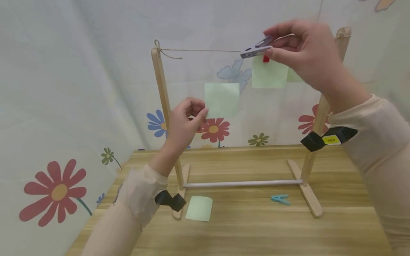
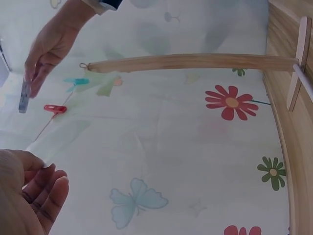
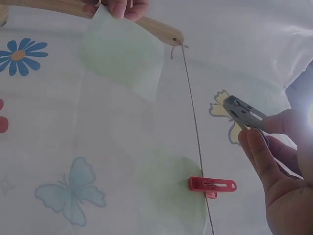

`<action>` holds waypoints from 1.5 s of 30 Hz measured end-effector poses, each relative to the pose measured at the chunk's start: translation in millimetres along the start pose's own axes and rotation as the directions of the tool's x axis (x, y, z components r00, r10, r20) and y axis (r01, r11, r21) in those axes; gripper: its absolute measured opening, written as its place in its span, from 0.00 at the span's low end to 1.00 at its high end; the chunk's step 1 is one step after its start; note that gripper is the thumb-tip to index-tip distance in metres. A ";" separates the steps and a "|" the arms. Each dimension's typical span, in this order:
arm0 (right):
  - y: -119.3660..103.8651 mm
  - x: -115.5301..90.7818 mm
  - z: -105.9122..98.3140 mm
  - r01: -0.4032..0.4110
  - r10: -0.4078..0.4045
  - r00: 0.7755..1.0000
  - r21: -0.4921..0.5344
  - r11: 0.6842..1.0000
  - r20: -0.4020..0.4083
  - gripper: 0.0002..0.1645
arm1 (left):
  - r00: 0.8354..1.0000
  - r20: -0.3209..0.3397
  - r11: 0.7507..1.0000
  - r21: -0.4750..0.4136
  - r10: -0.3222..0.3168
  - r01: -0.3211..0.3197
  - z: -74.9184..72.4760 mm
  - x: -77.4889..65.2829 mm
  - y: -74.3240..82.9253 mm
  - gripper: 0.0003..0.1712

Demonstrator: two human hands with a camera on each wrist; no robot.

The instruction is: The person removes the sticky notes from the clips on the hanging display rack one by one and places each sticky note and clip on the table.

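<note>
My left hand pinches the lower left edge of a pale green paper square, held below the string. Up at the string's height, my right hand holds a grey clothespin between thumb and fingers. Behind it, a red clothespin clips another green paper to the string. Farther along the line, the left wrist view shows a turquoise clothespin with a green paper near it. The paper in my left hand hangs apart from the string.
A wooden frame with a left post and a right post carries the string. A white rod joins its feet. On the table lie a green paper square and a blue clothespin. A flowered cloth hangs behind.
</note>
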State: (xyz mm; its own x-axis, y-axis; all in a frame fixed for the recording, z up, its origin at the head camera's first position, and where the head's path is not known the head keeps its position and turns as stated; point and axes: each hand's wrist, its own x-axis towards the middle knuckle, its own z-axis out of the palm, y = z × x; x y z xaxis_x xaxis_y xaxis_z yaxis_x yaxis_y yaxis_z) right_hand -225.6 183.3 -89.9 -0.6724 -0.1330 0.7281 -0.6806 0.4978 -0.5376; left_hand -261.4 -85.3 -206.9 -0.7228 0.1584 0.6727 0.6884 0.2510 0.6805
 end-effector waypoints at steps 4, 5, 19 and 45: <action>4.6 -11.6 2.8 0.006 -0.007 0.999 0.038 0.999 0.040 0.20 | 1.000 0.019 1.000 -0.001 -0.009 0.009 2.6 -10.8 -0.6 0.08; 5.7 -14.6 3.5 0.013 -0.016 0.999 0.050 0.999 0.050 0.20 | 1.000 0.023 1.000 -0.004 -0.009 0.009 3.4 -13.4 -0.8 0.08; 28.8 -57.8 5.1 0.054 -0.059 0.989 0.046 0.997 0.133 0.22 | 0.992 0.097 0.995 -0.056 -0.082 0.088 11.1 -46.7 -24.0 0.07; 68.0 -128.8 30.2 0.010 -0.002 0.984 -0.042 0.999 0.177 0.24 | 0.922 0.152 0.934 0.015 -0.355 0.357 -5.7 -121.5 -80.3 0.08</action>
State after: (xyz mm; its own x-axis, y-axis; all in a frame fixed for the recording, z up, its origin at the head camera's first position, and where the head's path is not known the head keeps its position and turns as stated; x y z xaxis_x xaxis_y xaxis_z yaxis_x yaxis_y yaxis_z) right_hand -194.0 208.4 -233.1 -0.7117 -0.2841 0.6425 -0.6744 0.5323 -0.5117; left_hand -228.5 -130.1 -341.6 -0.9203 0.2025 0.3347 0.3841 0.3053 0.8713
